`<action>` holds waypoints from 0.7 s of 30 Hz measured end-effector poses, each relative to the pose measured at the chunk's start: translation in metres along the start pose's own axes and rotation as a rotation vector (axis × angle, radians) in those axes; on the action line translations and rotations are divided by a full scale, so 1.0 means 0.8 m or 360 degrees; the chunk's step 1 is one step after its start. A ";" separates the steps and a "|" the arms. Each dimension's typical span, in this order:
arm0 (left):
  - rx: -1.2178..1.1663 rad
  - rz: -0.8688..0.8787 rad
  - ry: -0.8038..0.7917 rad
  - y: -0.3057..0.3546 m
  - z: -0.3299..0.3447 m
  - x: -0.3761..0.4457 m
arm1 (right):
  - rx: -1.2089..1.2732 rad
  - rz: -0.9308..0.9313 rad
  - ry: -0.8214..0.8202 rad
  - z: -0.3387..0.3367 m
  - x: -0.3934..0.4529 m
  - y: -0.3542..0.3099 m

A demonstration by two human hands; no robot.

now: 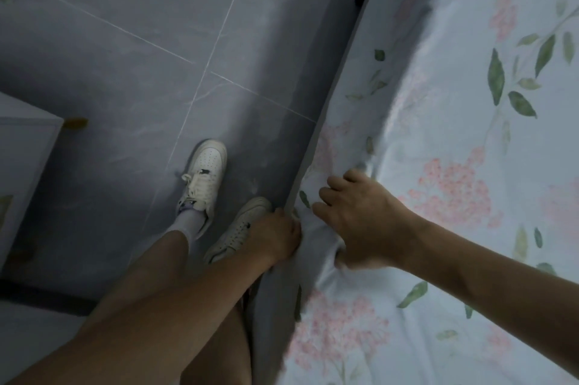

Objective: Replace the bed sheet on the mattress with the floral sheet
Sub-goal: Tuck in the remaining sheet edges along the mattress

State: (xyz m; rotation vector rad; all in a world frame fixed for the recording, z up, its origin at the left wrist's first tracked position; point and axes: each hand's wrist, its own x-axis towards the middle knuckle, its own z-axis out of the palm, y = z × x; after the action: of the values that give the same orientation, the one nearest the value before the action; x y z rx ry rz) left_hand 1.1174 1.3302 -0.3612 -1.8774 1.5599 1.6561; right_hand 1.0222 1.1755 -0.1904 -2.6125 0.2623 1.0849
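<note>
- We are looking down along the side of the bed, where the floral sheet [454, 140] is lying over the top of the mattress [336, 93], filling the right half of the view with its pale blue ground, pink blossoms and green leaves.
- The edge of the floral sheet is hanging over the grey side of the mattress, which is running as a long diagonal band from the upper right down toward our legs.
- Our left hand [277, 237] is reaching in at the mattress side, its fingers curled around the hanging edge of the floral sheet and gripping the fabric right at the border.
- Our right hand [357, 221] is resting on the sheet just beside the left one, knuckles up, fingers bent down into the cloth and bunching a fold of it; the fingertips are hidden in the fabric, so we are seeing the grip only from above.
- The two hands are sitting close together, nearly touching, with creased cloth between them.
- Our feet are standing on the grey tiled floor [131, 49] in white sneakers [205, 178], one near the bed and the other directly against the mattress side, partly behind the left hand.
- A pale piece of furniture [22, 165] is showing at the left edge.
</note>
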 end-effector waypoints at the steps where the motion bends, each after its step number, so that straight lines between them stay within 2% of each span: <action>1: -0.0001 0.0136 0.0173 0.000 -0.013 -0.007 | 0.0032 0.0040 0.0118 0.006 -0.010 -0.003; 4: 0.0091 0.0466 0.0619 0.015 -0.063 -0.033 | 0.0362 0.0431 0.0565 0.038 -0.058 -0.026; 6: 0.0236 0.0595 0.0711 0.035 -0.101 -0.057 | 0.0669 0.0890 0.0784 0.068 -0.091 -0.054; 8: 0.0418 0.0807 0.0795 0.058 -0.136 -0.083 | 0.0953 0.1315 0.0880 0.103 -0.116 -0.091; 10: 0.0689 0.1110 0.0687 0.075 -0.156 -0.097 | 0.1170 0.1647 0.0915 0.134 -0.135 -0.135; 12: 0.0940 0.1371 0.0462 0.090 -0.163 -0.097 | 0.1357 0.1937 0.0926 0.157 -0.145 -0.185; 18: 0.1713 0.1979 -0.0142 0.140 -0.160 -0.066 | 0.1915 0.2721 0.0854 0.163 -0.109 -0.338; 21: 0.1975 0.2219 -0.0355 0.154 -0.133 -0.066 | 0.2191 0.3154 0.0973 0.157 -0.075 -0.397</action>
State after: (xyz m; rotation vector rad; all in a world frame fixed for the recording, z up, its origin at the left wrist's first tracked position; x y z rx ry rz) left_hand 1.0965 1.2315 -0.2227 0.1358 2.8763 0.4912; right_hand 0.9865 1.5194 -0.1671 -0.6417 2.6233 -0.0701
